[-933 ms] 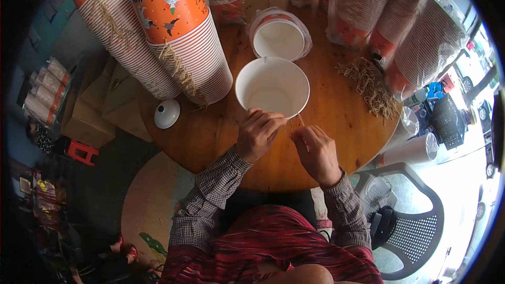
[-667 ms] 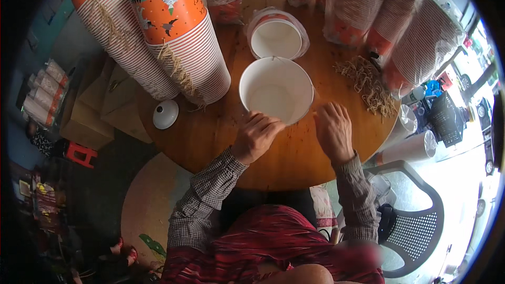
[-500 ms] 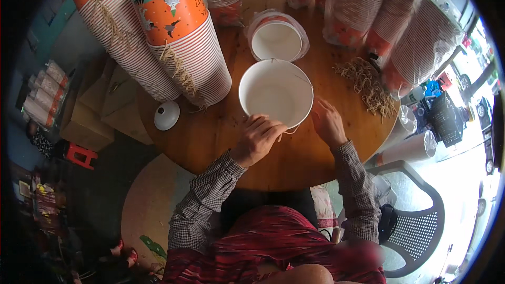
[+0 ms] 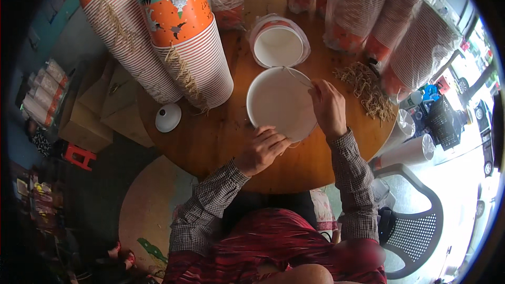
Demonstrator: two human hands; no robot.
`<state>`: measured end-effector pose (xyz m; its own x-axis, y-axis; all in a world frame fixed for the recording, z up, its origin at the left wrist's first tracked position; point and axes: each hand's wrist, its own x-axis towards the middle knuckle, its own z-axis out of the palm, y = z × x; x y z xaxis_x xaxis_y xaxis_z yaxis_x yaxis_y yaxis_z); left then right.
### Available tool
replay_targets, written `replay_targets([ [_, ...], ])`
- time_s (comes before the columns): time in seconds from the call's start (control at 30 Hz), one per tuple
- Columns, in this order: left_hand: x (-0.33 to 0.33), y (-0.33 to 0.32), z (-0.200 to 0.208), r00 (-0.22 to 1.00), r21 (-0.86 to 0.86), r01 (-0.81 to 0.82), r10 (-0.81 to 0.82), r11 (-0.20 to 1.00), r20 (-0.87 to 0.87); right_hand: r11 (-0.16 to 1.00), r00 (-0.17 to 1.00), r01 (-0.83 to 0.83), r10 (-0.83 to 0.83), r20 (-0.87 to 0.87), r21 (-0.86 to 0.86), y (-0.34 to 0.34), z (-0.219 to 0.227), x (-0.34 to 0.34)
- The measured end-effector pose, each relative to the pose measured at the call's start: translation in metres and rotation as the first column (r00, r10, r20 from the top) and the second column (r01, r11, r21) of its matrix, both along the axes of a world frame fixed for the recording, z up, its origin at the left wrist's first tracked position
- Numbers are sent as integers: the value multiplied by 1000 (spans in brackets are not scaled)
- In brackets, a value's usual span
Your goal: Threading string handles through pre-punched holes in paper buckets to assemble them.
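A white paper bucket lies tilted on the round wooden table, its open mouth facing up toward me. My left hand grips its near rim. My right hand is at the far right rim, pinching a thin tan string that runs across the top edge of the bucket. A second white bucket sits just behind it in clear plastic wrap.
Tall stacks of orange-and-white paper buckets lean at the left; more wrapped stacks stand at the back right. A pile of tan strings lies right of my hand. A small white dome lid rests near the left edge. A grey chair stands at lower right.
My right hand moved from the near edge of the table up along the bucket's right rim, drawing the string with it. The bucket shifted slightly toward me; my left hand kept its grip.
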<state>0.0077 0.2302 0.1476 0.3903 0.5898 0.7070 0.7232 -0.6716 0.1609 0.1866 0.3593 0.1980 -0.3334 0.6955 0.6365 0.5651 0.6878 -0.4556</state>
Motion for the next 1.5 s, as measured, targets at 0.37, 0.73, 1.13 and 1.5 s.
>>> replay_targets([
  [0.37, -13, -2, -6, 989, 60, -74, 65, 995, 131, 628, 910, -301, -37, -414, -717, 15, -67, 6],
  [0.73, -12, 17, -6, 851, -78, -102, 127, 992, 510, 463, 668, -613, -128, -733, -640, -49, -85, -6],
  [1.13, -28, 23, 10, 772, 73, -141, 64, 987, 632, 575, 466, -630, -258, -846, -522, -67, -92, -24],
  [1.5, -37, 22, 18, 813, 122, -263, 151, 957, 562, 561, 501, -625, -244, -830, -542, -81, -83, -35],
])
